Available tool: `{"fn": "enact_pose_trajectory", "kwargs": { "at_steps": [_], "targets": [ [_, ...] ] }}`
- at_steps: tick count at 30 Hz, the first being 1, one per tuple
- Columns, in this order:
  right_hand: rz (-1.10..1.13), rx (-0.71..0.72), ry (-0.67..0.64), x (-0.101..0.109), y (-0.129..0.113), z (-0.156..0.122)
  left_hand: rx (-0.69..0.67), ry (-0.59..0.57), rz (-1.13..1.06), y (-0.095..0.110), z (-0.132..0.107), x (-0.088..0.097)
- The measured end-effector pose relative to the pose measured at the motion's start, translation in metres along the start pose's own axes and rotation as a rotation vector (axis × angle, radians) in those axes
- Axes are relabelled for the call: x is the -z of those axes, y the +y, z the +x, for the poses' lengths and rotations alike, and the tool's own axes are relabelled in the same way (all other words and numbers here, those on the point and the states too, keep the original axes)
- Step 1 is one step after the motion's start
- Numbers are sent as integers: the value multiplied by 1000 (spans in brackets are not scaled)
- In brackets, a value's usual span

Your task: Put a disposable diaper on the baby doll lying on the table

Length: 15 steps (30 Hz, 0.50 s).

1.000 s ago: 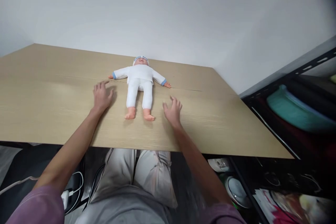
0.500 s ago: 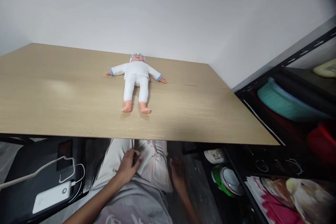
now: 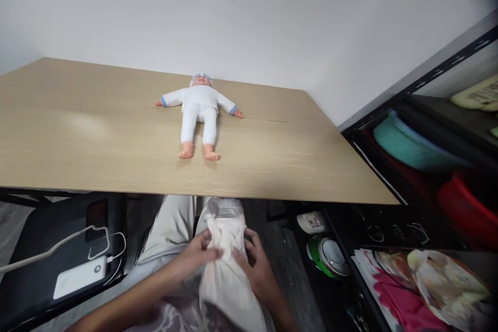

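Note:
A baby doll [image 3: 198, 114] in white clothes with blue cuffs lies face up on the light wooden table [image 3: 97, 135], arms spread, feet toward me. Both hands are below the table's near edge, over my lap. My left hand [image 3: 200, 254] and my right hand [image 3: 254, 262] grip a white folded piece of cloth or padding [image 3: 227, 264] from either side, fingers curled into it. The doll is untouched, well away from both hands.
A black shelf rack [image 3: 408, 93] stands to the right, holding a teal bowl [image 3: 408, 148], a red item [image 3: 467, 207] and printed packets [image 3: 420, 285]. On the floor sit a green-and-white bowl [image 3: 329, 259] and a cup. At left a white power bank [image 3: 80, 282] with cable lies on a black seat.
Both hands left the table beside the doll, dropped to my lap, and now clasp the white cloth. The doll has stayed put.

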State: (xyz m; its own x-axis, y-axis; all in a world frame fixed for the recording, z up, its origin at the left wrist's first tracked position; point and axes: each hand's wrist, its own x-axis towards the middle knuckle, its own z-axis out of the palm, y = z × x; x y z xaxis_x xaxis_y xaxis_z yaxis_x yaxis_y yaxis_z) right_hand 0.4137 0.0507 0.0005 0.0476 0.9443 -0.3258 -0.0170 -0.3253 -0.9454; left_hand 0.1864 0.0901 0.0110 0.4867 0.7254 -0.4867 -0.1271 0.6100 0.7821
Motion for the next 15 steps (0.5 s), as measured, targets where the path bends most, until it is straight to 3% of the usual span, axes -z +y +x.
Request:
{"fn": "enact_pose_trajectory", "kwargs": {
  "at_steps": [3, 6, 10, 13, 15],
  "targets": [
    [-67, 58, -52, -5, -48, -56, -84, -27, 26, 17, -75, -10],
    [-115, 146, -111, -17, -82, -70, -173, 48, 131, 35, -109, -13],
    [-108, 310, -138, -48, -101, -36, -312, 252, 226, 57, -98, -3],
    [-59, 335, -95, -76, -96, -6, -406, 339, 199, 61, -77, 15],
    [-34, 319, -91, -90, -87, 9, -397, 363, 146, 58, -64, 29]
  ]
}}
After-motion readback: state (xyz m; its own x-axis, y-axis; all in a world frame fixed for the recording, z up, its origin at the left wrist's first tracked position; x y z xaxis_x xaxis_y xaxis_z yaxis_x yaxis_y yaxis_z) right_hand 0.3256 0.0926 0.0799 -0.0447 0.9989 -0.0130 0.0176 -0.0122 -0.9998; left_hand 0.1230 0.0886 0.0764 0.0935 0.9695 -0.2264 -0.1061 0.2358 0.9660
